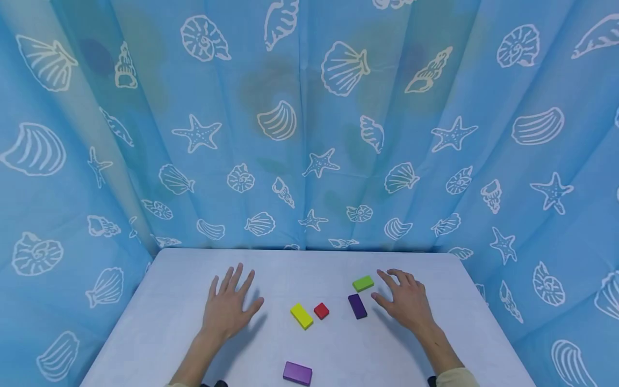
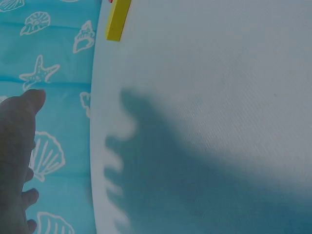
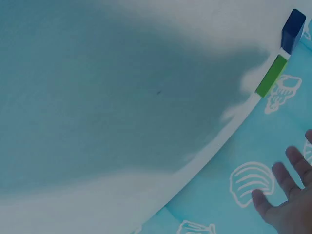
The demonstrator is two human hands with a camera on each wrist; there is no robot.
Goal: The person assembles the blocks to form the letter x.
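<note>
My left hand (image 1: 227, 309) hovers over the left part of the white table, fingers spread and holding nothing. On the right, my right hand (image 1: 408, 301) is raised over the table with its fingers loosely bent and apart, nothing between them. Nearest to its fingertips lie a green block (image 1: 363, 283) and a dark purple block (image 1: 357, 306). Between the hands a yellow block (image 1: 302, 316) lies beside a small red block (image 1: 321, 310). Closer to me is a lighter purple block (image 1: 297, 373). In the left wrist view the yellow block (image 2: 118, 19) shows at the top.
The white table (image 1: 261, 344) carries the blocks, spaced apart from one another. A blue curtain (image 1: 300, 134) with white shells and starfish hangs behind the table and along both sides. Shadows of both hands fall on the tabletop.
</note>
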